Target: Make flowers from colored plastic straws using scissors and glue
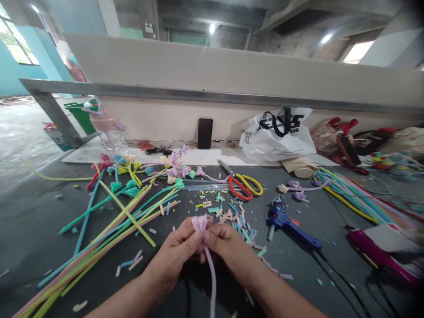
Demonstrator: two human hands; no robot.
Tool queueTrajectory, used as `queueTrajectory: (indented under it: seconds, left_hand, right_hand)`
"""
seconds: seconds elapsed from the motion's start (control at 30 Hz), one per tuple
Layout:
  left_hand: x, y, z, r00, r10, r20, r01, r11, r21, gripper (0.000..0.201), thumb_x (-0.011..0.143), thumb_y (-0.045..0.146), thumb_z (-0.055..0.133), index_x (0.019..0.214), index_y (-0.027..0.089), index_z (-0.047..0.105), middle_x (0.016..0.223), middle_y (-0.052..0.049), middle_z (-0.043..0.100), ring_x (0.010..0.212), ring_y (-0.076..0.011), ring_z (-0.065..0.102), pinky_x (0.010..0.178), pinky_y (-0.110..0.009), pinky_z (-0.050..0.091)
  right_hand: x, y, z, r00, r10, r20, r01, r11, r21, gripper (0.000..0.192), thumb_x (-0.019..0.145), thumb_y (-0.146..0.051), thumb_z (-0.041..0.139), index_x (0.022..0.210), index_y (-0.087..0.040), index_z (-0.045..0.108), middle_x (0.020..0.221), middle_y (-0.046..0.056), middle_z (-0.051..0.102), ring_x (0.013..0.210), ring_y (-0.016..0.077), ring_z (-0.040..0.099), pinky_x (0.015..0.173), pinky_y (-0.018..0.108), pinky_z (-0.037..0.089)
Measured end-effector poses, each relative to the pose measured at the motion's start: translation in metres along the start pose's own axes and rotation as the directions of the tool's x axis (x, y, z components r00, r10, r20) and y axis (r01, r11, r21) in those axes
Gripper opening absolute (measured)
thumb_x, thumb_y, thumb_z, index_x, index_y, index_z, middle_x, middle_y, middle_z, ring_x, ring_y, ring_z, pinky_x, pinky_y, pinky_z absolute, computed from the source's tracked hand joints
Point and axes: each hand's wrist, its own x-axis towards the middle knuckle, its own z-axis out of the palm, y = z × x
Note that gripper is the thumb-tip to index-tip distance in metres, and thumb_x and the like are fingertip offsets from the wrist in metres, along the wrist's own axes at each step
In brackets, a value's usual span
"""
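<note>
Between my two hands, near the table's front edge, is a lavender pipe-cleaner flower (199, 223) with its bunched petals upward. Its long lavender stem hangs down toward me. My left hand (177, 247) pinches the flower's base from the left, thumb against it. From the right, my right hand (225, 245) closes on the same base, with thumb and fingers meeting the other thumb. The fingers behind the flower are partly hidden. Just beyond the hands lie short cut pipe-cleaner pieces (217, 210) in several colours.
Scissors (245, 184) with red and yellow handles lie ahead. A blue glue gun (291, 225) and its cable are on the right, near a purple-and-white device (384, 251). Long pipe cleaners (109, 238) spread leftward. A phone (205, 134) and white bag (278, 134) stand at the back.
</note>
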Motion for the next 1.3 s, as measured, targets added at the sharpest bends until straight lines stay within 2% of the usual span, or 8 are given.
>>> queueTrajectory:
  seconds: [0.13, 0.23, 0.3, 0.4, 0.6, 0.73, 0.93, 1.3]
  left_hand:
    - [0.002, -0.001, -0.001, 1.000, -0.031, 0.003, 0.031, 0.993, -0.112, 0.018, 0.072, 0.033, 0.063, 0.071, 0.015, 0.065, 0.051, 0.004, 0.047, 0.046, -0.0067, 0.043, 0.049, -0.020, 0.037]
    - [0.004, 0.000, -0.004, 0.998, 0.016, -0.063, -0.023, 0.993, -0.116, 0.016, 0.075, 0.032, 0.060, 0.078, 0.016, 0.062, 0.060, 0.002, 0.054, 0.055, -0.0081, 0.050, 0.056, -0.021, 0.040]
    - [0.005, -0.001, -0.004, 0.994, 0.035, -0.105, -0.040, 0.998, -0.053, 0.018, 0.078, 0.033, 0.057, 0.079, 0.015, 0.060, 0.066, 0.001, 0.056, 0.060, -0.0093, 0.052, 0.059, -0.021, 0.041]
    - [0.006, -0.004, -0.003, 0.995, 0.013, -0.100, -0.009, 0.999, 0.045, 0.020, 0.079, 0.036, 0.055, 0.079, 0.016, 0.058, 0.064, 0.002, 0.055, 0.057, -0.0093, 0.052, 0.057, -0.021, 0.041]
    - [0.005, -0.004, 0.004, 0.994, -0.039, -0.107, 0.047, 0.997, 0.069, 0.022, 0.074, 0.037, 0.058, 0.076, 0.015, 0.057, 0.061, 0.002, 0.053, 0.052, -0.0096, 0.050, 0.054, -0.024, 0.044]
    - [0.005, -0.001, 0.005, 0.990, -0.027, -0.135, 0.042, 0.993, 0.111, 0.023, 0.072, 0.036, 0.059, 0.068, 0.013, 0.057, 0.054, 0.002, 0.053, 0.048, -0.0097, 0.049, 0.050, -0.023, 0.043]
    - [0.006, -0.005, 0.000, 0.990, -0.005, -0.140, 0.028, 0.987, 0.159, 0.022, 0.073, 0.033, 0.057, 0.065, 0.013, 0.057, 0.051, 0.002, 0.053, 0.046, -0.0090, 0.048, 0.049, -0.022, 0.042]
    - [0.005, 0.000, 0.000, 0.986, 0.006, -0.166, 0.037, 0.967, 0.254, 0.022, 0.074, 0.030, 0.055, 0.059, 0.014, 0.055, 0.050, 0.003, 0.054, 0.043, -0.0094, 0.051, 0.046, -0.020, 0.040]
  right_hand:
    - [0.002, 0.005, -0.001, 0.996, 0.064, 0.064, -0.060, 0.997, -0.057, 0.050, 0.075, -0.059, 0.048, 0.059, -0.013, 0.059, 0.050, -0.001, 0.053, 0.042, 0.0061, 0.041, 0.044, 0.019, 0.030]
    - [0.004, 0.004, -0.009, 0.998, 0.061, -0.015, -0.063, 0.961, -0.269, 0.041, 0.076, -0.052, 0.052, 0.061, -0.014, 0.057, 0.047, -0.004, 0.048, 0.039, 0.0063, 0.040, 0.039, 0.018, 0.028]
    - [0.003, 0.000, -0.014, 0.982, -0.084, -0.171, 0.008, 0.914, -0.405, 0.031, 0.076, -0.044, 0.055, 0.064, -0.016, 0.056, 0.051, -0.005, 0.048, 0.042, 0.0072, 0.042, 0.040, 0.018, 0.031]
    - [0.000, -0.006, -0.015, 0.871, -0.391, -0.297, 0.148, 0.786, -0.600, 0.014, 0.077, -0.030, 0.057, 0.072, -0.018, 0.057, 0.062, -0.002, 0.054, 0.054, 0.0103, 0.049, 0.051, 0.021, 0.039]
    - [-0.004, -0.001, -0.012, 0.718, -0.692, -0.067, 0.348, 0.441, -0.827, 0.015, 0.081, -0.019, 0.052, 0.090, -0.023, 0.064, 0.086, 0.005, 0.063, 0.081, 0.0162, 0.059, 0.073, 0.028, 0.048]
    - [-0.003, 0.006, -0.012, 0.688, -0.726, -0.004, 0.356, 0.342, -0.870, 0.019, 0.083, -0.019, 0.049, 0.097, -0.024, 0.062, 0.089, 0.005, 0.063, 0.084, 0.0164, 0.060, 0.075, 0.029, 0.049]
    - [-0.005, 0.008, -0.010, 0.673, -0.740, -0.012, 0.342, 0.326, -0.881, 0.017, 0.082, -0.016, 0.051, 0.095, -0.023, 0.060, 0.090, 0.004, 0.062, 0.087, 0.0163, 0.058, 0.079, 0.029, 0.048]
    - [-0.003, 0.006, -0.006, 0.758, -0.636, -0.147, 0.229, 0.470, -0.852, 0.005, 0.077, -0.016, 0.056, 0.077, -0.020, 0.055, 0.077, 0.001, 0.058, 0.067, 0.0130, 0.054, 0.060, 0.023, 0.043]
